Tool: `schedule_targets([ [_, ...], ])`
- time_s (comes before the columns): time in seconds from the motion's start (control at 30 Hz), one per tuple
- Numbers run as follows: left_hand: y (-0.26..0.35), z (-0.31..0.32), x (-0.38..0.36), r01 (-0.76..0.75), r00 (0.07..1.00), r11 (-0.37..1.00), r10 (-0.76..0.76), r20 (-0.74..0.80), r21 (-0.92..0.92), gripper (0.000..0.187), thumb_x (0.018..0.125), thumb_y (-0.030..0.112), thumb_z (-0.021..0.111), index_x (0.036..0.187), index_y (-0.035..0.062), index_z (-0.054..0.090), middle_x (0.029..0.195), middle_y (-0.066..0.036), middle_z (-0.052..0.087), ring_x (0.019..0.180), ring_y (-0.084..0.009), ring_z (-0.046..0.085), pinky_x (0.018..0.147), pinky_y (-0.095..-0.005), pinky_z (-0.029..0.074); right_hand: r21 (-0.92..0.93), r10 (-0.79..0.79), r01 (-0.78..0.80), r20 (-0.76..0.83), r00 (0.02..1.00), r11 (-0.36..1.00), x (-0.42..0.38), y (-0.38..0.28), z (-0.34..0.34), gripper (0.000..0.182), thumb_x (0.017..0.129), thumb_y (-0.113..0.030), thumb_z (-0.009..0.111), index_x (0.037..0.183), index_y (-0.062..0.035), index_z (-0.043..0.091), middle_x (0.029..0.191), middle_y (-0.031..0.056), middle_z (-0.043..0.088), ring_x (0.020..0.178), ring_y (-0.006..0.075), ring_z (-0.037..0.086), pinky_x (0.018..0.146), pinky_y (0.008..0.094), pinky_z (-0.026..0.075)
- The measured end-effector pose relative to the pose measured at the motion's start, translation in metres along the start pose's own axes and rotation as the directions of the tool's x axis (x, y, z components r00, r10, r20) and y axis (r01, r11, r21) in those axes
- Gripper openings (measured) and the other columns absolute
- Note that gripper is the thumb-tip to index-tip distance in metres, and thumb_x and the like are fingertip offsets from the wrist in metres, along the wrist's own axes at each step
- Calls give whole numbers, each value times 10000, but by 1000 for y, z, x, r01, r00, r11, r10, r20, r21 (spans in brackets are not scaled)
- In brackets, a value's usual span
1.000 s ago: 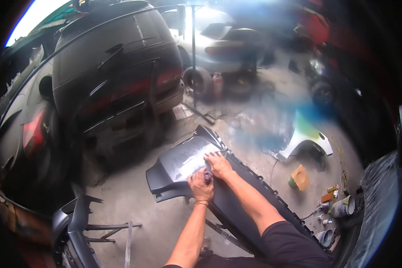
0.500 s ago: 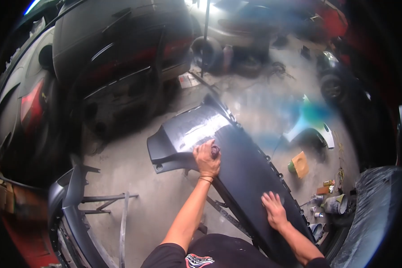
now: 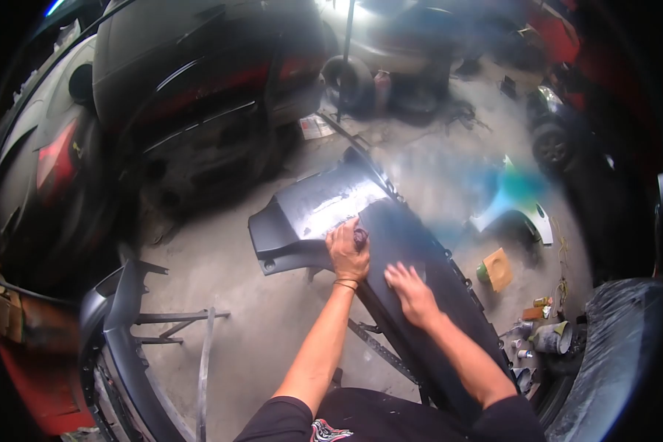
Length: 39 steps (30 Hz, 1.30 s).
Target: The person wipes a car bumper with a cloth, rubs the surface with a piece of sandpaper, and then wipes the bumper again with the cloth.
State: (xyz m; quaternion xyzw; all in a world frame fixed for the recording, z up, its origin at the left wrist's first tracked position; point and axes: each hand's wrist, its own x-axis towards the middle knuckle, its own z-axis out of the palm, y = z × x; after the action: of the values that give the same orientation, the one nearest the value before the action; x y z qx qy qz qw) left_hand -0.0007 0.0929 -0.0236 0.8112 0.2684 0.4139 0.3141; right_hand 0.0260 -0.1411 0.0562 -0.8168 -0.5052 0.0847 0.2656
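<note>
A dark grey car bumper cover stretches diagonally in front of me, with a whitish, shiny scuffed patch near its far end. My left hand is closed on a bunched maroon scuff pad, pressed to the bumper at the near edge of that patch. Part of the pad is hidden under the fingers. To its right, my right hand lies over the bumper's smooth face, fingers stretched out and holding nothing.
A second bumper sits on a metal stand at left. Right of my bumper are a white-and-teal fender, an orange-tan sheet and a bucket. A plastic-covered panel borders the right; a dark car stands behind.
My right hand has slid up and left along the bumper, closer to my left hand. My left hand keeps the pad at the patch. The whole view has shifted slightly.
</note>
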Motion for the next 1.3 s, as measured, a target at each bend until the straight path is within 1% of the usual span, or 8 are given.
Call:
schedule_targets([
  [0.2, 11, -10, 5, 6, 1000, 1000, -6, -16, -22, 559, 842, 172, 830, 1377, 151, 670, 1264, -91, 724, 1262, -306, 661, 1205, -512, 360, -8, 264, -264, 29, 964, 965, -232, -50, -48, 493, 1054, 13, 613, 1527, -116, 659, 1576, 198, 646, 1563, 388, 517, 1338, 554, 323],
  [0.53, -7, -1, 10, -48, 999, 997, 48, 12, -55, 540, 889, 202, 837, 1404, 141, 686, 1252, -129, 759, 1242, -338, 691, 1191, -512, 387, -118, 123, -130, -68, 990, 984, 14, 8, 2, 400, 1119, -53, 590, 1502, -132, 674, 1607, 135, 636, 1586, 355, 494, 1353, 527, 304],
  [0.73, 7, -32, 32, 48, 979, 952, 15, 203, -303, 367, 946, 141, 831, 1283, 78, 698, 1175, -168, 790, 1067, -336, 753, 966, -443, 570, 20, 91, -90, -43, 995, 996, -127, -17, -23, 489, 1040, 35, 464, 1474, -35, 678, 1606, 207, 617, 1562, 414, 506, 1363, 566, 265],
  [0.77, -6, -29, 23, 74, 973, 930, 12, 231, -360, 413, 964, 100, 843, 1341, 65, 679, 1215, -150, 799, 1065, -279, 778, 935, -410, 613, 293, 239, -215, -49, 970, 932, -172, -14, -19, 507, 1018, 70, 480, 1466, -45, 686, 1599, 218, 622, 1577, 431, 488, 1353, 585, 285],
  [0.8, -7, -31, 25, 227, 962, 840, -115, 248, -493, 390, 998, 89, 815, 1358, 67, 669, 1219, -134, 784, 1043, -247, 770, 897, -378, 616, 25, 99, -98, -34, 995, 995, -208, -23, -43, 502, 1020, 62, 476, 1459, -51, 691, 1575, 222, 642, 1576, 448, 486, 1344, 611, 295],
  [0.97, -15, -97, 33, 421, 831, 425, -535, 153, -802, 375, 1046, 49, 753, 1402, 61, 636, 1140, -86, 763, 901, -148, 734, 681, -262, 603, -1, 236, -236, 40, 971, 972, -323, -39, -66, 452, 1027, 19, 637, 1459, -88, 715, 1531, 147, 697, 1559, 361, 531, 1356, 534, 295],
  [1.17, -67, -126, 74, 409, 748, 523, -661, -53, -748, 312, 1061, 41, 722, 1347, 50, 598, 1031, -89, 720, 729, -131, 685, 517, -258, 509, 55, 58, -62, 70, 996, 997, -128, -21, -38, 421, 1090, -51, 587, 1491, -142, 677, 1591, 128, 652, 1568, 365, 513, 1345, 547, 320],
  [1.3, -115, -110, 105, 512, 742, 363, -643, 188, -778, 240, 1049, 44, 699, 1259, 108, 604, 979, -71, 740, 773, -175, 744, 545, -282, 540, 38, -42, 38, 124, 991, 999, 56, -15, 10, 400, 1116, -83, 545, 1494, -124, 668, 1629, 113, 615, 1592, 357, 476, 1346, 546, 330],
])
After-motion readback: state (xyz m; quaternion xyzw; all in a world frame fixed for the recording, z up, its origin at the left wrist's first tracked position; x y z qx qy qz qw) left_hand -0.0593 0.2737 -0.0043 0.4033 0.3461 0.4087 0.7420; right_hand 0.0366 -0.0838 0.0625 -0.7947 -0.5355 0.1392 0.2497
